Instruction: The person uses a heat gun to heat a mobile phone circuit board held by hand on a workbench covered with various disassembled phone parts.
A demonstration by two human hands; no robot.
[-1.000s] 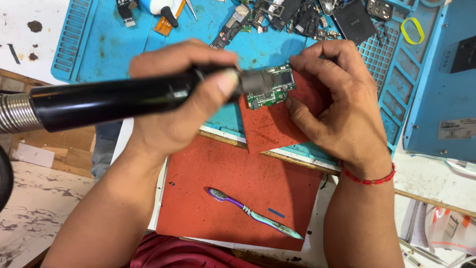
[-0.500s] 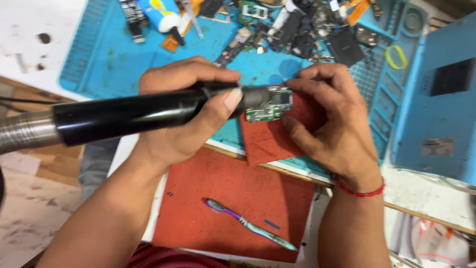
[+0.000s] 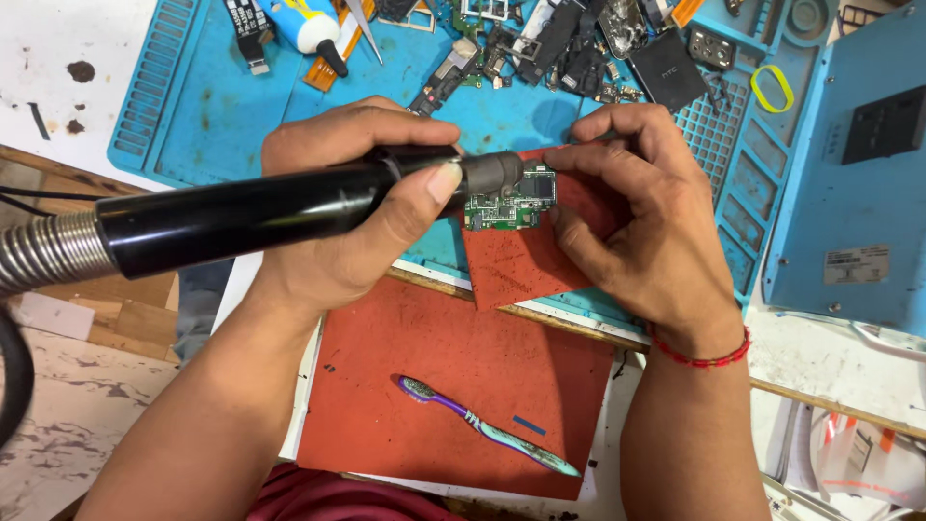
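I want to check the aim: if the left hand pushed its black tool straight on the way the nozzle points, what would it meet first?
Most likely the small green circuit board; the nozzle of the tool in the left hand sits right at it, though contact is unclear.

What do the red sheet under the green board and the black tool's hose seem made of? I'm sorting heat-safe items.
The small red sheet under the green circuit board looks like matte rubber or silicone, dull and speckled. The black tool in the left hand looks like smooth plastic with a soft sheen; its ribbed silver hose appears metallic.

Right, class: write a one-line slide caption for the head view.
Left hand aims a black hot-air wand at a green circuit board steadied by the right hand.
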